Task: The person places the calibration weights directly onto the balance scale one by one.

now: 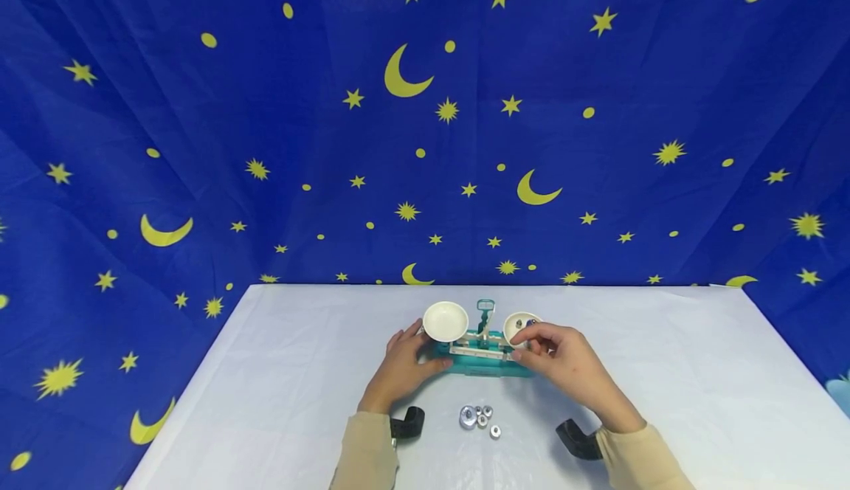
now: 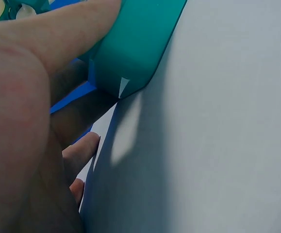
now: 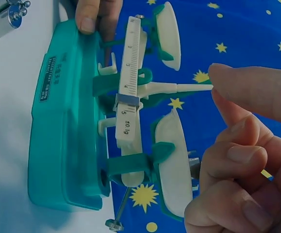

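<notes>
A teal balance scale [image 1: 488, 366] with two white pans stands on the table. My left hand [image 1: 406, 364] grips the left end of its base, with the thumb [image 2: 82, 22] on the teal side and fingers behind. The left pan [image 1: 446, 322] holds nothing. Small metal weights [image 1: 520, 323] sit in the right pan [image 1: 510, 330], partly hidden by my right hand [image 1: 561, 357]. That hand hovers by this pan, fingers loosely bent and nothing visible in them. Across the front runs a marked beam [image 3: 129, 58], its metal rider [image 3: 127, 100] near the 5.
Several metal weights [image 1: 468, 417] stand grouped on the white table [image 1: 285, 401] in front of the scale. Behind the table hangs a blue cloth [image 1: 319, 143] with yellow stars and moons. Black wrist mounts [image 1: 579, 440] protrude near both sleeves.
</notes>
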`<action>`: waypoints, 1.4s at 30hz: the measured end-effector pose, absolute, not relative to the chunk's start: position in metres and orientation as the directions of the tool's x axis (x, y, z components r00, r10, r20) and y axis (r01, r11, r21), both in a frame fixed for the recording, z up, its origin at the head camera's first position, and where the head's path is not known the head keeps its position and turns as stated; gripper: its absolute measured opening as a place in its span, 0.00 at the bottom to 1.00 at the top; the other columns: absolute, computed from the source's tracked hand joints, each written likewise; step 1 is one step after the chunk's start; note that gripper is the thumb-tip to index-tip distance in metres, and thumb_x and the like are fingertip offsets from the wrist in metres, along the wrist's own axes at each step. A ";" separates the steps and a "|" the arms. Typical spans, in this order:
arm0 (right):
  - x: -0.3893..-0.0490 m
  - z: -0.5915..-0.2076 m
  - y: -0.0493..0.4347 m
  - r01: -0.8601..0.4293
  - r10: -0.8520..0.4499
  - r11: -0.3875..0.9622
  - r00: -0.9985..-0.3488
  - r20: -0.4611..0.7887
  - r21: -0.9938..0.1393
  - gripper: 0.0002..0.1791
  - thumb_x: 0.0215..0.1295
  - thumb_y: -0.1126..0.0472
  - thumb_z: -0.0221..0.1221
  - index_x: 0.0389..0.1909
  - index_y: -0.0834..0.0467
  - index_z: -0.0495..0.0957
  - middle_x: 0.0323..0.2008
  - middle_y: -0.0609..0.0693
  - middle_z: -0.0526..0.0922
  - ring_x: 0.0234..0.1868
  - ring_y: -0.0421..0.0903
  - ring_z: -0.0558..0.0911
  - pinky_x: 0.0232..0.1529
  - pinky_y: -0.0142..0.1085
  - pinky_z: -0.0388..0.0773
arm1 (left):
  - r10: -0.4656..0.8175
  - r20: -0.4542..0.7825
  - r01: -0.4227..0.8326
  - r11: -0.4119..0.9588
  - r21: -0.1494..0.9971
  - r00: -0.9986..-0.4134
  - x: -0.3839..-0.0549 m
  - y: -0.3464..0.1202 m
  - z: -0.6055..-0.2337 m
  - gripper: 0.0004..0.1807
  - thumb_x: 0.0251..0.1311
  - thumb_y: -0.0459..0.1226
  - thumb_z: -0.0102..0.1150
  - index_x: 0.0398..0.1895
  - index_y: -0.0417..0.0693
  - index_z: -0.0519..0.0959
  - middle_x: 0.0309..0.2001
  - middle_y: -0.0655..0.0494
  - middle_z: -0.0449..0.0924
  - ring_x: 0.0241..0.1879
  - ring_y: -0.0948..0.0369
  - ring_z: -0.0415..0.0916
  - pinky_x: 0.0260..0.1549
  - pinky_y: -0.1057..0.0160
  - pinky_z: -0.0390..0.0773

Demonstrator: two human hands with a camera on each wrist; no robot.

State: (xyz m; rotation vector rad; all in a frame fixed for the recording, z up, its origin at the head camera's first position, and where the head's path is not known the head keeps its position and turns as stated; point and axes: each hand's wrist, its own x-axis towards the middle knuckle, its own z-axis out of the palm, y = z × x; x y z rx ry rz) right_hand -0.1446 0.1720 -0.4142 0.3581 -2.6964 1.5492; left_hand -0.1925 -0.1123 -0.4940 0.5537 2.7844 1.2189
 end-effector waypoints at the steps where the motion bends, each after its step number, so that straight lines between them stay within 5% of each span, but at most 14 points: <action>1: -0.144 -0.414 0.171 -0.208 -0.197 0.483 -0.972 0.125 -0.850 0.09 0.58 0.63 0.71 0.38 0.59 0.86 0.23 0.46 0.72 0.24 0.39 0.70 0.21 0.29 0.68 | 0.344 0.095 0.303 0.625 0.719 -0.934 -0.192 -0.112 -0.494 0.38 0.58 0.53 0.69 0.67 0.42 0.74 0.71 0.42 0.67 0.76 0.45 0.54 0.74 0.38 0.45; 31: -0.126 -0.427 0.144 -0.266 -0.415 0.439 -0.907 0.070 -0.858 0.10 0.62 0.58 0.69 0.40 0.59 0.85 0.25 0.41 0.73 0.26 0.36 0.72 0.24 0.29 0.72 | 0.331 0.083 0.286 0.631 0.721 -0.940 -0.188 -0.112 -0.492 0.37 0.58 0.52 0.69 0.68 0.44 0.74 0.71 0.42 0.67 0.75 0.45 0.54 0.74 0.38 0.44; 42: -0.118 -0.448 0.136 -0.187 -0.409 0.420 -0.913 -0.001 -0.888 0.08 0.62 0.59 0.68 0.40 0.59 0.85 0.24 0.43 0.75 0.24 0.35 0.72 0.23 0.28 0.72 | 0.319 0.094 0.287 0.636 0.716 -0.943 -0.189 -0.111 -0.490 0.38 0.58 0.53 0.70 0.67 0.43 0.74 0.72 0.40 0.65 0.75 0.43 0.55 0.73 0.35 0.47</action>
